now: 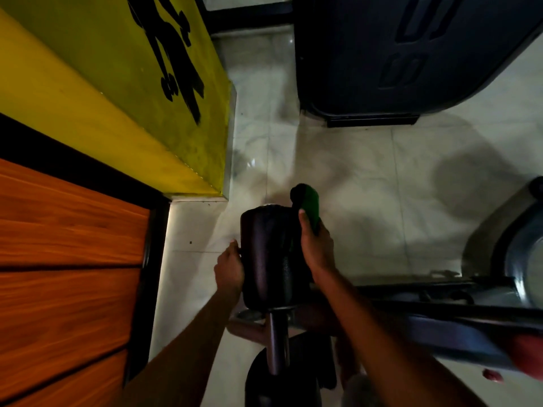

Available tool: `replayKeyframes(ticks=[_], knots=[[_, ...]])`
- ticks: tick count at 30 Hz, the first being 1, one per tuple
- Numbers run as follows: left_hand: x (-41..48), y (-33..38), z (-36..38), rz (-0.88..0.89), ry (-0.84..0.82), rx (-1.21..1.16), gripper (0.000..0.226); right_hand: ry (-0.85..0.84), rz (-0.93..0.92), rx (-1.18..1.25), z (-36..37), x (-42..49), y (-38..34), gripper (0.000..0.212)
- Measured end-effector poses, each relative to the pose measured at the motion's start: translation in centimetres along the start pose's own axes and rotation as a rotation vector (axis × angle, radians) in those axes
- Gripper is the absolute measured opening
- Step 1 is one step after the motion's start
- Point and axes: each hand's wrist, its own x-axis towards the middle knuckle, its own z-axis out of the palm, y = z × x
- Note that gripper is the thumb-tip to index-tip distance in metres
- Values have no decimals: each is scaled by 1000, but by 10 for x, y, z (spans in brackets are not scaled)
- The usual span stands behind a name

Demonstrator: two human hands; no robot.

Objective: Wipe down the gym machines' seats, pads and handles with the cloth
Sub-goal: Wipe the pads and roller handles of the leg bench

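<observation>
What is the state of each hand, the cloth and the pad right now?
left hand: grips the pad's left edge.
right hand: holds the cloth against the pad's right side.
cloth: green, bunched, sticking out above the right hand.
pad: dark, mounted on a post, between both hands.

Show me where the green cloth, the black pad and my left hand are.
green cloth [311, 201], head view, its upper bright green part.
black pad [266, 251], head view, middle of its dark face.
left hand [229, 270], head view, back of the hand.
</observation>
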Motion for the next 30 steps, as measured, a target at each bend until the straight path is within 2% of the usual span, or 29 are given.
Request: replayKeyframes(ticks=[1,3,6,8,10,12,14,16,18,20,22,23,25,27,30], knots=[[-6,2,-1,41,71,63,58,23,-32,-25,-1,-8,7,58],[-22,9,0,27,105,41,66,94,-165,-60,-3,-43,31,71],[-47,23,12,-21,4,-5,61,49,-205,-79,-9,-96,73,79],[-54,26,17,-39,2,-109,62,-3,-119,-26,-15,-90,76,70],[-48,21,19,-32,4,-148,71,-45,66,36,-13,-49,64,60],[-39,13,15,-76,-43,-286,96,-85,244,103,-9,-4,41,70],[-11,-11,18,-113,-119,-336,115,-88,270,99,-3,17,16,69],[13,-31,22,-145,-179,-370,119,53,28,-6,5,11,-3,56],[11,-32,22,-175,-194,-376,111,172,-414,-203,15,-14,-17,53],[-3,-20,18,-42,-189,-205,89,137,-821,-527,33,-34,-21,49],[-1,-23,19,75,-186,-37,66,25,-1029,-762,44,-34,-26,46],[4,-26,20,94,-189,-70,61,-2,-1063,-811,46,-26,-34,46],[4,-19,15,-53,-206,-270,71,-3,-1008,-840,52,-7,-49,48],[-7,-5,13,-206,-225,-458,72,86,-850,-734,52,6,-59,48],[-22,12,11,-247,-304,-516,69,205,-724,-475,37,-8,-33,53]])
